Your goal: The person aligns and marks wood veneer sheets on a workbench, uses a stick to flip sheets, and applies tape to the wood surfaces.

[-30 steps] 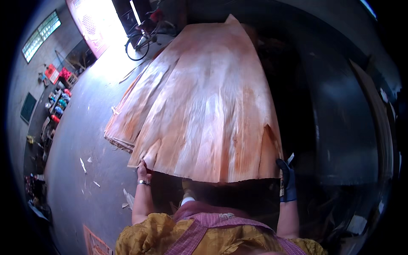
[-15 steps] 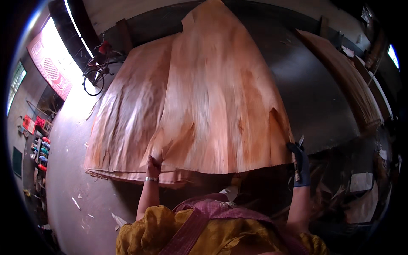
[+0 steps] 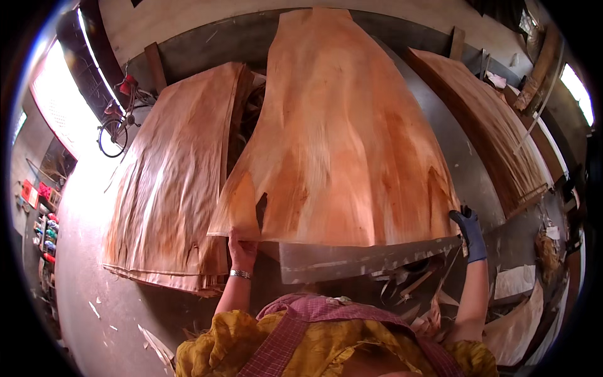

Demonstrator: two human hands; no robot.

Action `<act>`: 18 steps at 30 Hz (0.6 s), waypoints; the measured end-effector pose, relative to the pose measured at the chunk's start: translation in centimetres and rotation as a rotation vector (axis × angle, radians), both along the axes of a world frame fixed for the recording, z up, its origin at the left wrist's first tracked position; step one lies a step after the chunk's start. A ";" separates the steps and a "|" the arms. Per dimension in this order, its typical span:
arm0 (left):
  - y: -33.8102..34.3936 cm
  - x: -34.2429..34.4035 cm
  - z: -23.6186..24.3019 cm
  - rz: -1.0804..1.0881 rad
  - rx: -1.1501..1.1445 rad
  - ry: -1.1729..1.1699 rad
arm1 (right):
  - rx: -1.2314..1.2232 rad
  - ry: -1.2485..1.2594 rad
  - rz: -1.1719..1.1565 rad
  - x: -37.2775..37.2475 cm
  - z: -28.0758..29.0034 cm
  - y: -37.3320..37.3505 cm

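The large veneer sheet [image 3: 342, 132] is the landmark here: a thin, orange-brown leaf of wood, torn at its near edge, held out flat in front of the person. Over the last second it has swung to the right, away from the stack of veneer sheets [image 3: 169, 182] on the floor; a second ago it covered that stack, and now the stack lies fully exposed to the left of the sheet, with a dark gap between them. Judging from that, the sheet is being carried off one pile and toward the grey metal bench [image 3: 370, 257] whose near edge shows just below the sheet's near edge. To the right of the sheet a second pile of veneer [image 3: 490, 132] leans along the wall, and beyond the stack, far left of the sheet, stands a bicycle [image 3: 119, 119]. Below the bench edge lie loose wood scraps [image 3: 408, 286]. The left hand [image 3: 242, 248], bare with a bracelet at the wrist, grips the sheet's near left corner beside the tear, its fingers pinching the edge. The right hand [image 3: 470, 229], in a dark glove, pinches the sheet's near right corner in the same way, arm stretched wide.
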State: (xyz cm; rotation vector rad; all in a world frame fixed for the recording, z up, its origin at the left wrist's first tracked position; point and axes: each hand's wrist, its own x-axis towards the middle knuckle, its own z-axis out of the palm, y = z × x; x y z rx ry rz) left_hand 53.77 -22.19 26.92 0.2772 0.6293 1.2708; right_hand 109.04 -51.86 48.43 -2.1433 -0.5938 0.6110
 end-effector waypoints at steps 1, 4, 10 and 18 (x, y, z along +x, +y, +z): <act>-1.6 3.4 1.3 0.012 -0.124 -0.043 | 0.056 -0.091 0.068 3.6 -0.9 -1.2; -3.6 9.2 -0.2 0.154 -0.271 -0.082 | 0.048 -0.110 0.102 12.3 -2.9 -2.5; -6.8 21.4 -6.4 0.211 -0.214 0.216 | 0.063 -0.145 0.084 29.0 -10.3 -6.5; -8.7 25.4 -6.2 0.336 -0.268 0.424 | 0.099 -0.017 0.177 35.9 -15.4 -4.5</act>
